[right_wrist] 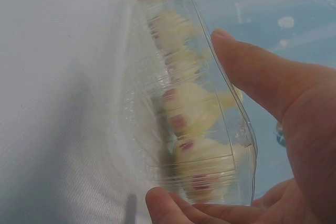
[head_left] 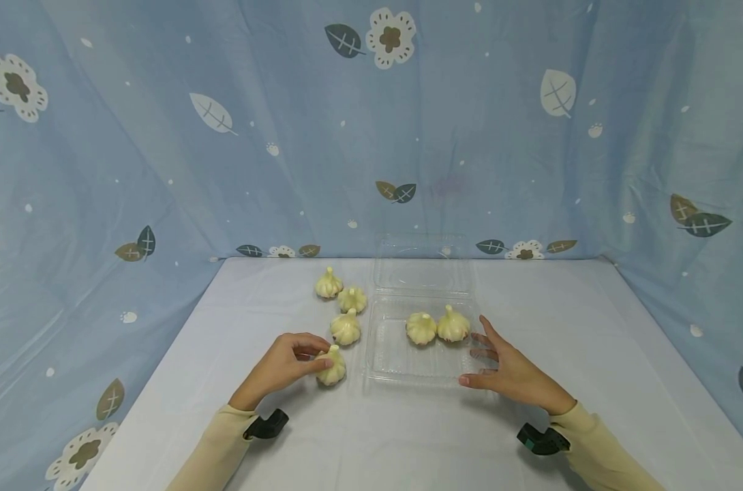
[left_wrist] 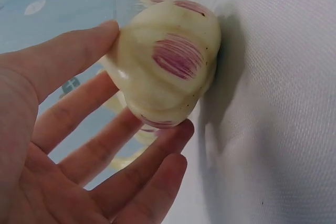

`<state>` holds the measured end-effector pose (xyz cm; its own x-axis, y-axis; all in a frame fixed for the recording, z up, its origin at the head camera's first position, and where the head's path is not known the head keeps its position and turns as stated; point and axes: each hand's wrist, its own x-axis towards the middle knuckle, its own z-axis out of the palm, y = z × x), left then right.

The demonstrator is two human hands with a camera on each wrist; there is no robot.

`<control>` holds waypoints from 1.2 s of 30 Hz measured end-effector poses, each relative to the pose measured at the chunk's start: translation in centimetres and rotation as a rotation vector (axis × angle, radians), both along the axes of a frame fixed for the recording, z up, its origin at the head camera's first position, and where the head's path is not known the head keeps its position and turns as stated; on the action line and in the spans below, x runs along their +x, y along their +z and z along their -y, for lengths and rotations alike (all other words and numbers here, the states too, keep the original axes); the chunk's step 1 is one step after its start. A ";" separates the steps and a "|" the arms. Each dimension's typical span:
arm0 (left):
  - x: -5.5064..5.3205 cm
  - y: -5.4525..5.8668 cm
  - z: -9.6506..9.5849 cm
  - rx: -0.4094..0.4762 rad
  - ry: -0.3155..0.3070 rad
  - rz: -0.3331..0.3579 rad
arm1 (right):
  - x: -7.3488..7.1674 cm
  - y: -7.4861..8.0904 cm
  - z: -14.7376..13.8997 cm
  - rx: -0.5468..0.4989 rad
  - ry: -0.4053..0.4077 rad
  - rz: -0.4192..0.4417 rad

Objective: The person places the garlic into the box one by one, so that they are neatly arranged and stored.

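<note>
Cream-yellow and stubby-stemmed, a garlic bulb (head_left: 332, 369) sits pinched in a person's left grip (head_left: 279, 366), while the right grip (head_left: 514, 373) spreads wide at the right wall of a clear plastic container (head_left: 386, 351), its lid (head_left: 423, 274) open at the back, on a white-covered counter (head_left: 396, 440). Handling it well would likely mean taking the bulb by its fat body rather than its stem, lifting straight up clear of the neighbouring bulb (head_left: 345, 329) just beyond, and bracing the thin wall only lightly. The pinched bulb lies between the left thumb and fingers, just left of the container; whether it touches the counter is hard to tell. It is well apart from the right grip, near whose fingers two more bulbs (head_left: 454, 325) rest side by side inside the container.
</note>
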<state>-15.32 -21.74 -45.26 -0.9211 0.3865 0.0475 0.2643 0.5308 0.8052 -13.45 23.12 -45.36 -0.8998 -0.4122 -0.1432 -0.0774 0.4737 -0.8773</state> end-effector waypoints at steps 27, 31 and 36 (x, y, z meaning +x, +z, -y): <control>-0.2 1.1 0.9 0.011 0.078 -0.064 | 0.2 0.3 0.2 0.008 -0.009 0.016; -0.4 1.4 1.0 0.017 0.092 -0.079 | 0.2 0.3 0.2 0.012 -0.009 0.017; -0.5 2.0 1.0 0.023 0.123 -0.095 | 0.1 0.3 0.2 0.012 -0.006 0.015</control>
